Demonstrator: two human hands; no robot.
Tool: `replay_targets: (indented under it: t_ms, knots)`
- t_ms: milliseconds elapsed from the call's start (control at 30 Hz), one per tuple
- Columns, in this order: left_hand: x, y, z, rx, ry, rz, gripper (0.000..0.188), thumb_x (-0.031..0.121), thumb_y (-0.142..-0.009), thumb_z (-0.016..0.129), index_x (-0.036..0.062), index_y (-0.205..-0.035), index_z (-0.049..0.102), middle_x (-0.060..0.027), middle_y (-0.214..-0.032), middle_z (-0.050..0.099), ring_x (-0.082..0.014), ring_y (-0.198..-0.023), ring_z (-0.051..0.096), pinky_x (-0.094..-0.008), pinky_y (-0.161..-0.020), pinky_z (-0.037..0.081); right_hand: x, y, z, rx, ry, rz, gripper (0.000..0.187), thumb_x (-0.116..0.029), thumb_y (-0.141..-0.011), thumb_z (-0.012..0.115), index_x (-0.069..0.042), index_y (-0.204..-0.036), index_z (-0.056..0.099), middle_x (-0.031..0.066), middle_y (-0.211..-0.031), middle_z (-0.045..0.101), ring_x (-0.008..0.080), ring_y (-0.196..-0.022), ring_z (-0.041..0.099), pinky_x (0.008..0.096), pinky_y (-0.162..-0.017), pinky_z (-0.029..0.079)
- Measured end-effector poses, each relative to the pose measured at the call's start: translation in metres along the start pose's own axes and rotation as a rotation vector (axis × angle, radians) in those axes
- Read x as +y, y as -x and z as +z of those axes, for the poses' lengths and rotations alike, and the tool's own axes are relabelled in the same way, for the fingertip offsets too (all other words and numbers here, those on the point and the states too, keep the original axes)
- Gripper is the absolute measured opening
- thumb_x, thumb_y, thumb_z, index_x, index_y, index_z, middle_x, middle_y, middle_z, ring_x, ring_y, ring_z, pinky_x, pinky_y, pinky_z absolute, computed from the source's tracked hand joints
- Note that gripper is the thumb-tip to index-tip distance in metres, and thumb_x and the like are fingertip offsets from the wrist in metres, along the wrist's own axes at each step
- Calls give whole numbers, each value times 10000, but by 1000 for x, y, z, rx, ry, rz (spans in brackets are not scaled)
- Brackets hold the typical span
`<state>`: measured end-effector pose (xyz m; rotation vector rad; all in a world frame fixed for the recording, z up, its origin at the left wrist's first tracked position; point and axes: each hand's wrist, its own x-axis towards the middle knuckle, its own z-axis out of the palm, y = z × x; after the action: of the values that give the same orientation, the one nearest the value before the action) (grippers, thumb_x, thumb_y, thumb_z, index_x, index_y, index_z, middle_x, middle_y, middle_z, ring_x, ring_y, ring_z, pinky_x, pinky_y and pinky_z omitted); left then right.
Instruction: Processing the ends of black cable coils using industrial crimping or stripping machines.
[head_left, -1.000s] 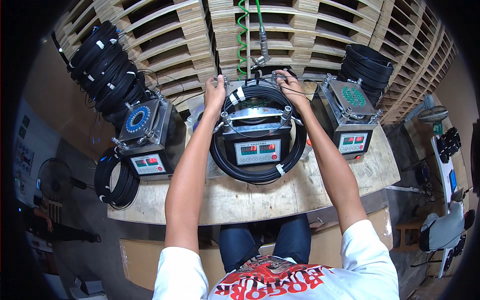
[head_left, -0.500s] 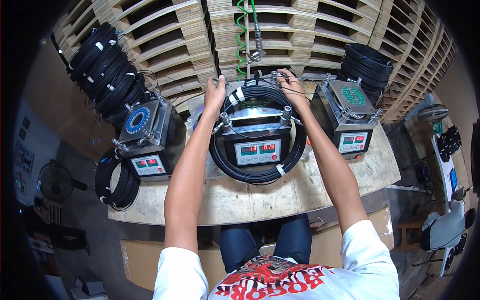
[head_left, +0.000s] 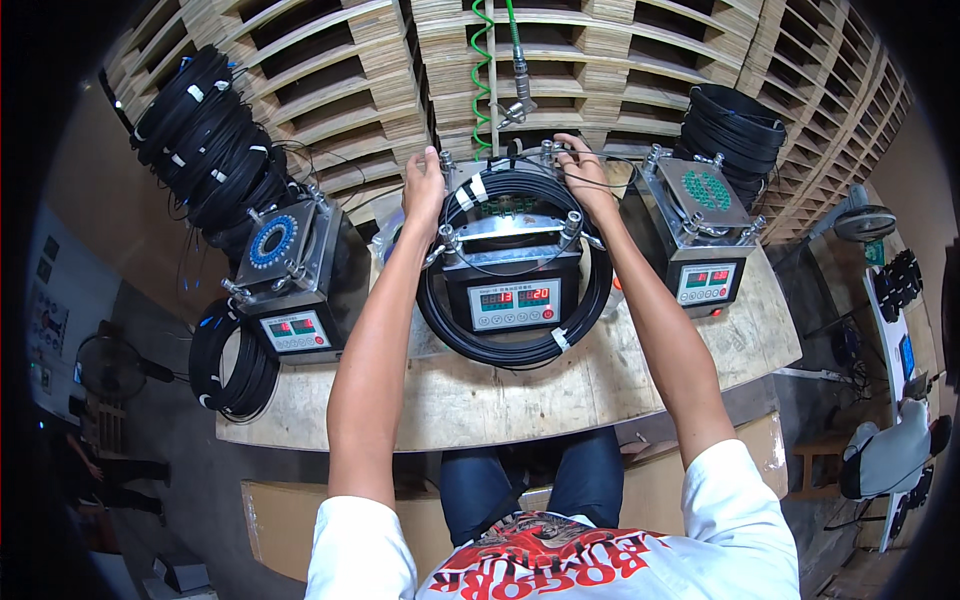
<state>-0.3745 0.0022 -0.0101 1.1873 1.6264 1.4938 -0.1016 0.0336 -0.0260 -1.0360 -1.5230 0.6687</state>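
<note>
A polishing-type machine (head_left: 510, 258) with a metal top plate, corner posts and a lit red digital panel stands in front of me. A coil of black cable (head_left: 432, 310), bound with white tape, hangs around its front and top. My left hand (head_left: 424, 188) is beside the back left post, thumb raised and fingers apart, partly hidden by its own palm. My right hand (head_left: 583, 175) reaches to the back right post, fingers stretched out beside it. Thin black cable runs past the right fingers. Neither hand visibly grips anything.
Similar machines stand left (head_left: 290, 270), with a ring of blue pieces, and right (head_left: 705, 220), with green ones. Black cable coils (head_left: 205, 140) pile at the far left, with another stack (head_left: 735, 135) at the back right. A green air hose with a blow gun (head_left: 520, 95) hangs before wooden pallets (head_left: 370, 60).
My left hand has shifted slightly left, away from the back left post. My right hand stays almost in place. The middle machine's right-hand reading has changed.
</note>
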Motion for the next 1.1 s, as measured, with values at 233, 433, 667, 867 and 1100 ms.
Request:
replay_targets:
  t_ms: [233, 433, 667, 867, 1100]
  knots:
    - [30, 24, -8, -120, 110, -53, 792, 646, -1013, 348, 36, -1516, 329, -149, -1453, 474, -251, -1073, 623, -440, -840, 481, -4, -3, -2, -32, 177, 69, 335, -197, -976, 583, -135, -1303, 620, 95, -1009, 679, 167, -888, 638, 290, -790, 503]
    - [19, 15, -12, -23, 137, -108, 753, 621, -1016, 376, 2, -1444, 397, -172, -1174, 591, -251, -972, 631, -409, -766, 567, -13, 1, 1, -76, 117, 49, 347, -198, -974, 572, -134, -1312, 615, 87, -1004, 672, 163, -899, 624, 299, -811, 493]
    - [19, 15, -6, -2, 143, -74, 839, 631, -994, 429, 1, -1524, 270, -233, -1350, 510, -306, -1118, 603, -405, -826, 576, -12, 2, -3, -17, -9, 30, 358, -215, -994, 557, -152, -1346, 583, 52, -951, 644, 115, -840, 561, 258, -735, 458]
    - [21, 17, -8, -121, 186, -51, 867, 656, -988, 420, 16, -1545, 237, -198, -1385, 464, -252, -1048, 596, -412, -855, 541, -11, 0, 1, 67, 65, 119, 383, -374, -1024, 566, -150, -1334, 592, 61, -954, 645, 122, -825, 556, 264, -738, 461]
    - [13, 13, -7, -138, 101, -107, 860, 684, -984, 392, -6, -1494, 338, -172, -1327, 531, -239, -1012, 606, -470, -947, 454, -1, -4, -2, -20, 216, 96, 491, -462, -989, 550, -172, -1385, 567, 226, -1124, 697, 320, -1025, 678, 376, -911, 508]
